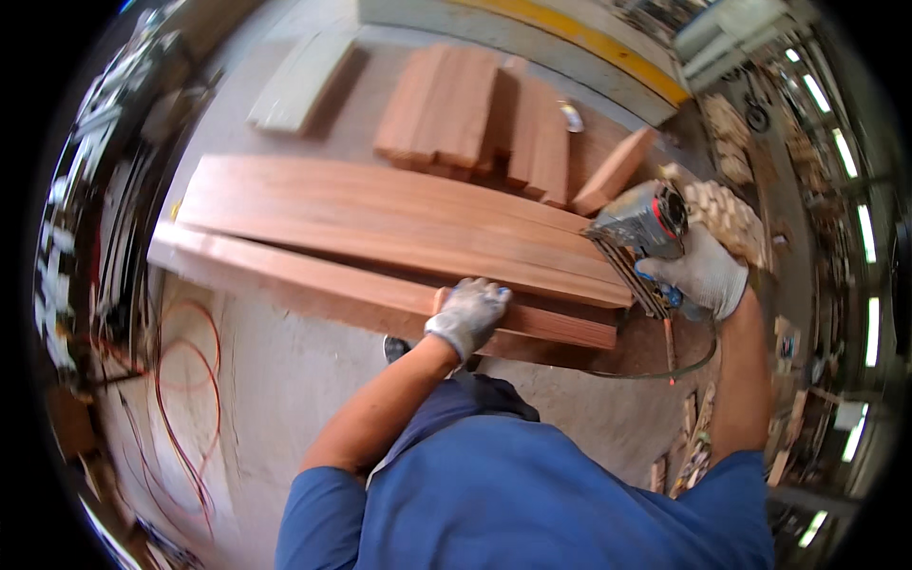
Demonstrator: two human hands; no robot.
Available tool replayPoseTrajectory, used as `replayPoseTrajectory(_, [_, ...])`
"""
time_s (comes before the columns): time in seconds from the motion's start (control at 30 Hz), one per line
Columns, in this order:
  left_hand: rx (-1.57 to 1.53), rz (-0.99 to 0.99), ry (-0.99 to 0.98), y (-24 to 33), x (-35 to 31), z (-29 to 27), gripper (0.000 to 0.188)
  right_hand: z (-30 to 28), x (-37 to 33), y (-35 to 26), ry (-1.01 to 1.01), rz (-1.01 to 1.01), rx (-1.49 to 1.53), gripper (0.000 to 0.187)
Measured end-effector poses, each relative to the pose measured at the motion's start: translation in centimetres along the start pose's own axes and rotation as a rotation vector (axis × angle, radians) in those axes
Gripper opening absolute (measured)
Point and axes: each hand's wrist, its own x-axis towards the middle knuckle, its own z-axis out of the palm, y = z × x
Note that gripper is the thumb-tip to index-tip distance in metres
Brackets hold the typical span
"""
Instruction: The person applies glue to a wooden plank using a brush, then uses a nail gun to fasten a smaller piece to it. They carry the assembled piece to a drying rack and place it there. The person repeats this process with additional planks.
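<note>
My gloved left hand (465,316) is closed over a long narrow reddish wooden board (332,271) along the near side of the bench. My gloved right hand (708,271) grips a grey and black nail gun (641,220) with a red ring. The nail gun sits at the right end of wide reddish planks (380,209), its slanted magazine reaching down past their edge. Whether its nose touches the wood I cannot tell. A dark narrow gap runs between the narrow board and the wide planks. Part of the right hand's grip is hidden behind the tool.
Stacked reddish boards (446,104) lie beyond the planks, with one tilted block (613,171) to their right. A pale board (304,81) lies at the far left. A dark hose (698,366) trails from the nail gun. Orange hoses (161,380) loop on the floor at left.
</note>
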Motion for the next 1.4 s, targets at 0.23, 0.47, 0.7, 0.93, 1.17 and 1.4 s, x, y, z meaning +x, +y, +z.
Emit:
replayPoseTrajectory(0.23, [0.192, 0.023, -0.160, 0.5, 1.2, -0.2, 0.027, 4.7, -10.1, 24.3, 0.383, 0.650, 0.171, 0.034])
replayPoseTrajectory(0.47, [0.197, 0.077, -0.060, 0.0, 0.9, 0.4, 0.033, 15.3, -11.0, 32.1, 0.563, 0.928, -0.150, 0.055])
replayPoseTrajectory(0.7, [0.207, -0.022, -0.253, 1.1, 1.1, -2.5, 0.063, 20.0, -7.9, 35.2, 0.315, 1.011, -0.124, 0.076])
replayPoseTrajectory(0.93, [0.247, -0.145, -0.269, -3.7, -2.8, -3.6, 0.078, 17.6, -7.2, 25.6, 0.785, 0.106, -0.211, 0.038])
replayPoseTrajectory(1.17, [0.184, -0.100, -0.274, -4.6, -2.5, -3.7, 0.065, 19.8, -5.0, 18.0, 0.158, -0.087, -0.544, 0.054])
replayPoseTrajectory(1.4, [0.127, -0.050, -0.263, -5.8, -3.1, -3.9, 0.068, 22.0, -3.5, 18.9, 0.035, 0.044, -0.652, 0.034])
